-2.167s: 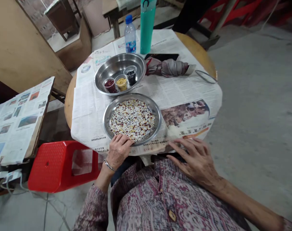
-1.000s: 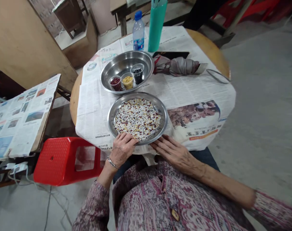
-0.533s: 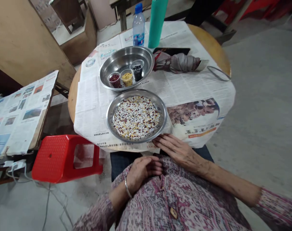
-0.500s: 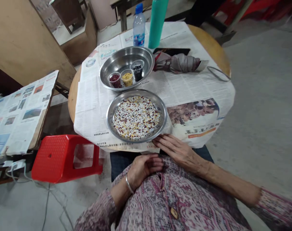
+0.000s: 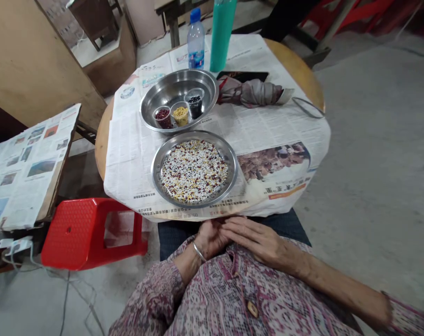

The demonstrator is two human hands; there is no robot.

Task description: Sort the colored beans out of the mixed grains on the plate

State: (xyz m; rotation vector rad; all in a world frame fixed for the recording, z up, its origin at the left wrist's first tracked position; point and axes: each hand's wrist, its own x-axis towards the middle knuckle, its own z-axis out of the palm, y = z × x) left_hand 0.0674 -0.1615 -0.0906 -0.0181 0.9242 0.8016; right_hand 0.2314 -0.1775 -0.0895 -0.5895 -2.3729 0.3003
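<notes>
In the head view my left hand [image 5: 213, 237], with a silver bangle [image 5: 199, 252] at its wrist, lies palm up in my lap, its fingers partly hidden. Across it rests my right hand [image 5: 255, 235], fingers stretched out, with no object visible in either hand. Just beyond them, a round metal plate [image 5: 233, 184] on the table holds a mix of white grains [image 5: 189, 165] and red, yellow and black beans or kernels. Behind it a metal basin [image 5: 156, 95] carries three clear cups: dark red beans [image 5: 163, 119], yellow kernels [image 5: 180, 116] and black beans [image 5: 195, 107].
Newspaper [image 5: 128, 158] covers the round table. A water bottle [image 5: 196, 42], a teal bottle [image 5: 222, 35], a dark flat object [image 5: 248, 76] and a bundled grey cloth item [image 5: 252, 93] stand or lie toward the back. A red stool [image 5: 73, 233] is at the left, beside a newspaper-covered surface [image 5: 26, 163].
My right hand has drawn back from beside the plate's near rim onto my left hand. My left hand has shifted slightly up and right. The plate and basin keep their places on the table.
</notes>
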